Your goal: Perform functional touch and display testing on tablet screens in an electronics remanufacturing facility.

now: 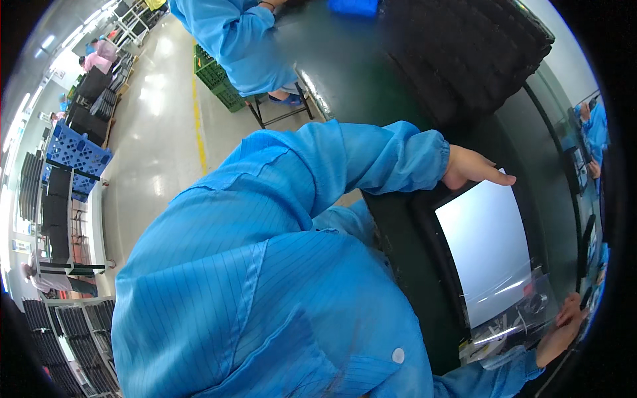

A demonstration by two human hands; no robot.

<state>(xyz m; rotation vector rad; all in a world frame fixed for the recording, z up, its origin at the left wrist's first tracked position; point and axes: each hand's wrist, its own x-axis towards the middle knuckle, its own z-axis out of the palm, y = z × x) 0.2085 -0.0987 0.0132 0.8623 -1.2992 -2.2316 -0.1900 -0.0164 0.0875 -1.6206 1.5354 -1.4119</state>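
In the head view, a flat panel [488, 242] with a pale glossy face lies on the dark surface [405, 245]. The left hand [472, 167] rests on the panel's far corner, fingers flat and together. The right hand [561, 330], at the near end, pinches a clear film [514, 312] peeling off the panel. The panel looks stiff, light and fragile, best held by its edges; the film is limp and slippery.

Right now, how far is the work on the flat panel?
Done: clear film is already lifted at the panel's lower end. In hand: the right hand grips that film, while the left hand steadies the panel's upper corner. Left: most of the bright face looks not yet peeled; I cannot tell for sure.
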